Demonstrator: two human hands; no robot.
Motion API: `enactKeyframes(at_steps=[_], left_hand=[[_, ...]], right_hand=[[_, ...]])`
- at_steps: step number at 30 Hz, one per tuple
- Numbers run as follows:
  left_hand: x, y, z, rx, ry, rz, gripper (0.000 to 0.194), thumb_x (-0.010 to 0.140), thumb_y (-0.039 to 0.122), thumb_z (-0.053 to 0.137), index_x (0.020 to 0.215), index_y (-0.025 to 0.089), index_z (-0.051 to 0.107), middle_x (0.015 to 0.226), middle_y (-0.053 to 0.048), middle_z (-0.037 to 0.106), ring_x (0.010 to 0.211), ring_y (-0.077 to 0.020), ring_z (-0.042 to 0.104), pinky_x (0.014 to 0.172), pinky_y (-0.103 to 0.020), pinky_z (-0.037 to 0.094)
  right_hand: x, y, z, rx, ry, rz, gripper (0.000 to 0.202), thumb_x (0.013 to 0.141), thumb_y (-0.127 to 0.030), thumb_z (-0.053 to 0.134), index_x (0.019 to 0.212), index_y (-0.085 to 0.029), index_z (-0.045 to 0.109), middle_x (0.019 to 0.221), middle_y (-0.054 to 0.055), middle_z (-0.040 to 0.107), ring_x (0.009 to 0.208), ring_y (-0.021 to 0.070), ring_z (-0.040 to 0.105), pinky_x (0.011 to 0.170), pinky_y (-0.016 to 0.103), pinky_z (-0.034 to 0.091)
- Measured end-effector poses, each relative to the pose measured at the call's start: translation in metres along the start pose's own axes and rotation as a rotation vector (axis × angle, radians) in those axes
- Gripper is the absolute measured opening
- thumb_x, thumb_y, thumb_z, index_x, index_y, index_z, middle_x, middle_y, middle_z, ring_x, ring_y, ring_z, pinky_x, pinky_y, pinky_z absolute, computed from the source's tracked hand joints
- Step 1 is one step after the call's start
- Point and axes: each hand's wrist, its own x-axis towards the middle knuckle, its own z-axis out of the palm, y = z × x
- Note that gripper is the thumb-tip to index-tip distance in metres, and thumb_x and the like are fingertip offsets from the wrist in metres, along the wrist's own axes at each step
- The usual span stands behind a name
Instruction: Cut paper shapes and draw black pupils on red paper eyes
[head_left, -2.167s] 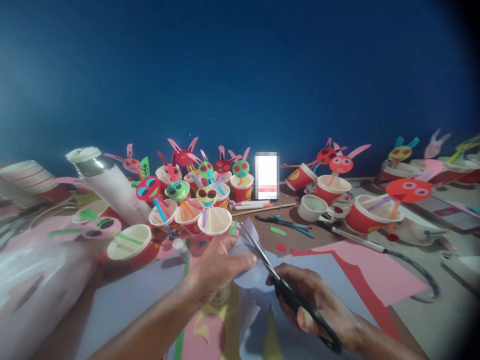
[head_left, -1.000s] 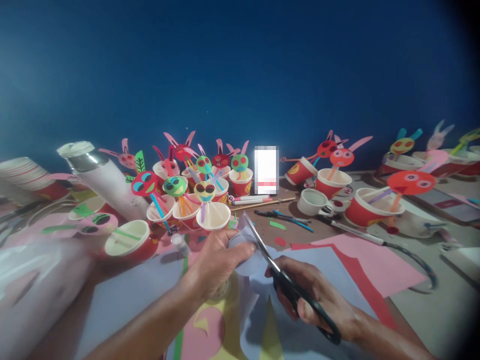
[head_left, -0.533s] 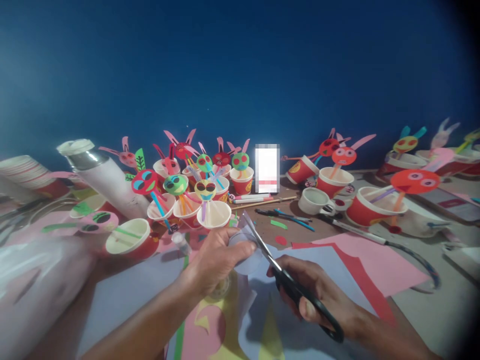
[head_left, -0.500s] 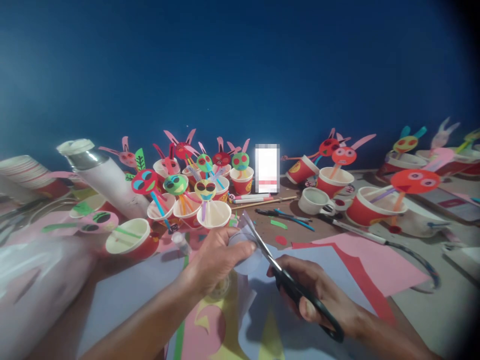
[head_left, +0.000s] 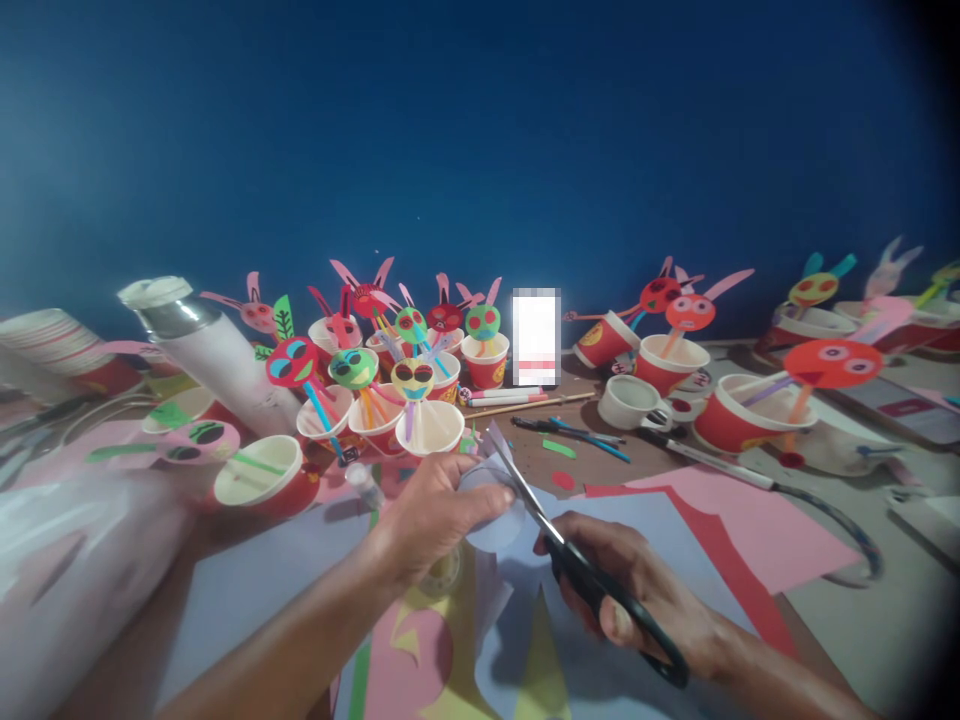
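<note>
paper cups (head_left: 431, 428) with paper faces crowd the surface (head_left: 607, 475) beyond the fingers; a white mug (head_left: 627, 404) stands past the right ones. the left hand (head_left: 442, 512) is turned inward, thumb on top, fingers pinching pale paper (head_left: 495, 530). the right hand (head_left: 637, 570) wraps its fingers around black-handled scissors (head_left: 553, 535), blades slanting up-left at the paper, beside the left thumb. the left hand partly hides a round clear thing (head_left: 447, 572), hard to identify.

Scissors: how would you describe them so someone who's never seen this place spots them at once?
Below the blue wall and the red paper cups, find the right hand, low in the picture. It holds the scissors, their blades at the pale paper in the left hand. Silver blades and black handles set them apart from the coloured sheets around.
</note>
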Motion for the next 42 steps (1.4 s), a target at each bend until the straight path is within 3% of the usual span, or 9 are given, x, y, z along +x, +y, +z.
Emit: enactKeyframes(at_steps=[26, 34, 42], left_hand=[[0.0030, 0.0004, -0.0068, 0.035, -0.024, 0.008, 0.016, 0.063, 0.026, 0.066, 0.062, 0.011, 0.061, 0.051, 0.002, 0.048, 0.045, -0.0053, 0.039, 0.045, -0.019, 0.026], [0.0034, -0.0043, -0.0025, -0.077, -0.050, 0.006, 0.022, 0.067, 0.032, 0.069, 0.072, 0.012, 0.064, 0.063, -0.003, 0.059, 0.054, -0.0100, 0.053, 0.054, -0.021, 0.039], [0.0037, -0.0070, 0.0015, -0.125, 0.005, 0.023, 0.019, 0.066, 0.029, 0.069, 0.070, 0.012, 0.065, 0.059, -0.003, 0.059, 0.053, -0.0119, 0.055, 0.053, -0.023, 0.041]], right_hand=[[0.0002, -0.0015, -0.0005, 0.051, 0.028, 0.061, 0.062, 0.062, -0.063, 0.071, 0.096, -0.013, 0.056, 0.057, -0.002, 0.052, 0.045, 0.0066, 0.042, 0.042, 0.018, 0.033], [0.0010, -0.0055, 0.0021, 0.068, 0.085, 0.075, 0.064, 0.059, -0.062, 0.074, 0.095, -0.014, 0.055, 0.054, -0.003, 0.051, 0.043, 0.0066, 0.042, 0.041, 0.018, 0.033], [0.0003, -0.0017, 0.0010, 0.083, 0.054, 0.041, 0.060, 0.064, -0.061, 0.071, 0.098, -0.014, 0.054, 0.058, -0.003, 0.050, 0.046, 0.0062, 0.039, 0.043, 0.017, 0.032]])
